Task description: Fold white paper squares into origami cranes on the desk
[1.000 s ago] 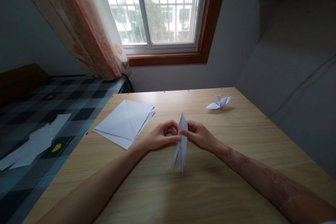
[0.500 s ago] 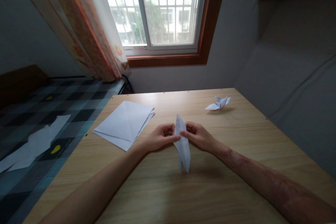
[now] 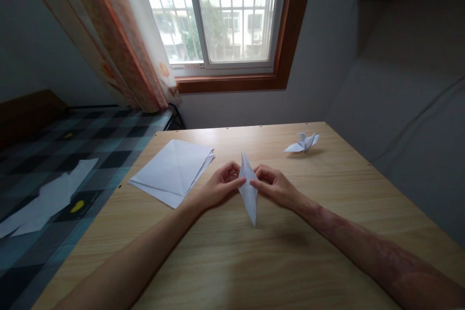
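Between my two hands is a folded white paper [image 3: 249, 197], a narrow diamond with two thin points at its far end and one point toward me. My left hand [image 3: 224, 181] pinches its left edge, thumb on top and fingers curled behind. On the opposite edge, my right hand [image 3: 272, 183] pinches it the same way. The paper is held just above the wooden table [image 3: 203, 256]. Beyond my right hand sits a finished-looking white origami crane [image 3: 302, 143] with spread wings.
Left of my hands lies a stack of square white paper sheets [image 3: 174, 167]. Off the table's left side, paper scraps [image 3: 54, 198] rest on a checked bed cover [image 3: 112, 128]. Behind the table are a window [image 3: 236, 14] and a patterned curtain [image 3: 134, 58].
The folded paper has turned between my fingers. Its two split points, which faced me before, now point away, and a single point faces me. Both hands keep their pinch.
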A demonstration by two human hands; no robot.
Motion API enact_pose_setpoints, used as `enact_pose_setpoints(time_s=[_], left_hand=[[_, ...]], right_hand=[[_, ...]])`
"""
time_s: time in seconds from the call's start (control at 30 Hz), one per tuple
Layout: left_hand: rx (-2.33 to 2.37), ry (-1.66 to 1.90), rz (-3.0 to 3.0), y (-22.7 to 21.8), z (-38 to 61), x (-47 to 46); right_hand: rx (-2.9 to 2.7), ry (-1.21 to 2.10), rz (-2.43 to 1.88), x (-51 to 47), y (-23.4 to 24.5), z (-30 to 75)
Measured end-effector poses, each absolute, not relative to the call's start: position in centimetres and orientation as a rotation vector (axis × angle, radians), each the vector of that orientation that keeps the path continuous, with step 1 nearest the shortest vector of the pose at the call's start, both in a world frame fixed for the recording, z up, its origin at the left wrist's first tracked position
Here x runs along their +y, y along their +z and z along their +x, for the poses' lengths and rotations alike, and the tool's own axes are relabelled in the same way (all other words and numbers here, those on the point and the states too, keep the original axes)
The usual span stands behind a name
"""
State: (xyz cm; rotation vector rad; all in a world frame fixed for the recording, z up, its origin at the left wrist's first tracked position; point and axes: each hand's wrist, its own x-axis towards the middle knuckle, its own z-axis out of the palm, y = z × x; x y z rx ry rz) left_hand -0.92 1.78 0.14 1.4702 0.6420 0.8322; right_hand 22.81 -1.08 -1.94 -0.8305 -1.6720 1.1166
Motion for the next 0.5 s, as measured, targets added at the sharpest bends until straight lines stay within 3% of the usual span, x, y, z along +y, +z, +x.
enact_pose_setpoints(time_s=[0.5], left_hand=[[0.694,0.877,1.569,-0.02,-0.91,1.97]], right_hand=[[-1.557,1.156,-0.835,-0.56,-2.94,22.86]])
